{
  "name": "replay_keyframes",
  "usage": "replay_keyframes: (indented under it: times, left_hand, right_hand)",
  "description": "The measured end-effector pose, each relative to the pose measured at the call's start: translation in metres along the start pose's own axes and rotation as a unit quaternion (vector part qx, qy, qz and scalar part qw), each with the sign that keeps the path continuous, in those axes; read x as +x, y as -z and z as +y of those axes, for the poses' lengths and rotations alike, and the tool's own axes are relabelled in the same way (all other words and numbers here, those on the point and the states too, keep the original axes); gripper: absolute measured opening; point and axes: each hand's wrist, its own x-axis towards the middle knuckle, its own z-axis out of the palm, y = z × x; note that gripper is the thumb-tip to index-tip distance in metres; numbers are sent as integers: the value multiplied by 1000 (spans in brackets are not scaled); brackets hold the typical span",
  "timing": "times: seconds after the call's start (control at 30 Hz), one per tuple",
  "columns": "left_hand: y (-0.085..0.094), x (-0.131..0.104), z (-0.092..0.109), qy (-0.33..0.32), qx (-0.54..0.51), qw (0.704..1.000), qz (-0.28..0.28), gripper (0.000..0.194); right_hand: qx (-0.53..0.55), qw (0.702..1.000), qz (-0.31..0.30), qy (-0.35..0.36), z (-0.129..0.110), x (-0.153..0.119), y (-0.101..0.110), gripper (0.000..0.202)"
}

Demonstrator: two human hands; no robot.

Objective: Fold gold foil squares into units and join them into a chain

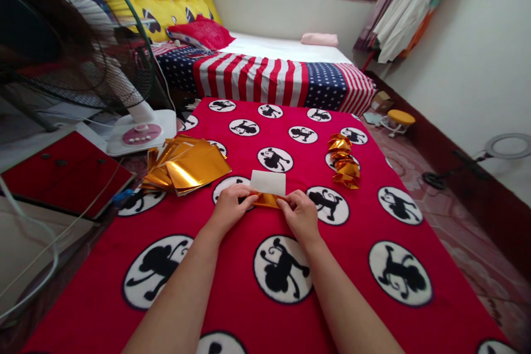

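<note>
In the head view, a rectangular, part-folded sheet of gold-and-white paper (pixel 268 181) lies midway between the left and right edges of the red, monkey-printed, cloth-covered surface (pixel 348 276). The left hand (pixel 231 204) and right hand (pixel 302 214) pinch the ends of its gold near fold. A fanned stack of flat gold sheets (pixel 199 168) lies by the left edge, a row of folded shiny gold pieces (pixel 344 163) near the right edge.

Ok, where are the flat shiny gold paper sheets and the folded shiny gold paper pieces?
Flat shiny gold paper sheets (pixel 198 167): head view, top sheet's middle.
Folded shiny gold paper pieces (pixel 345 166): head view, middle of the row.
</note>
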Motion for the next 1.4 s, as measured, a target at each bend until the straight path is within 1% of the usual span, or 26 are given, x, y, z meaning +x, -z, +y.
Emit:
replay_keyframes:
  times: [0.1, 0.2, 0.47, 0.7, 0.9, 1.17, 1.4]
  left_hand:
    - [-3, 0, 2, 9, 21, 999, 30, 11]
    - [-4, 0, 2, 9, 43, 998, 51, 7]
    - [-4, 0, -4, 6, 83, 993, 80, 14]
    - [-5, -1, -6, 7, 93, 992, 85, 9]
    - [-6, 0, -6, 8, 108, 990, 86, 12]
    - [-8, 0, -6, 10, 117, 989, 91, 13]
    - [-9, -1, -9, -4, 126, 987, 98, 14]
  right_hand:
    - [-26, 999, 13, -24, 0, 1, -2, 20]
    - [-50, 998, 17, -29, -1, -1, -2, 17]
    - [-89, 996, 16, -22, -3, -3, -4, 10]
    - [-92, 995, 12, -20, -2, -3, -5, 11]
    - [-98, 995, 0, -32, -5, -2, -3, 11]
    - [-95, 995, 6, -27, -2, -2, -4, 11]
    - [-72, 997, 7, -34, -4, 0, -2, 12]
